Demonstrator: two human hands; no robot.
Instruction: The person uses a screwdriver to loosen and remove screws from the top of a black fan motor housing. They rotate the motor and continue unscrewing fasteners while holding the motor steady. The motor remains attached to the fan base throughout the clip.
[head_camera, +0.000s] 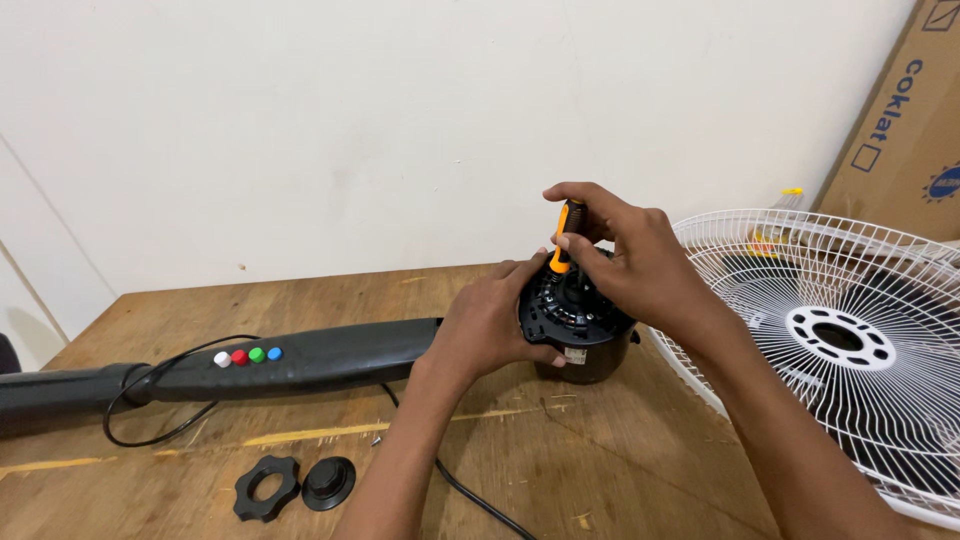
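The black fan motor housing (580, 330) is sitting open-faced on the wooden table (620, 450), its windings showing inside, just left of the white fan grille (850, 340). The left hand (490, 325) is wrapping its fingers around the housing's left side, while the right hand (640, 265) is closing its fingers around an orange-handled screwdriver (565, 240) standing tip-down in the housing.

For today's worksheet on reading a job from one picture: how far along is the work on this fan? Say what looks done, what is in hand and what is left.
Done: the white grille lies off the fan, and a black lock nut and round cap sit loose on the table.
In hand: the left hand steadies the black motor housing while the right hand holds an orange-handled screwdriver upright in it.
Left: the housing looks closed, on its stand.
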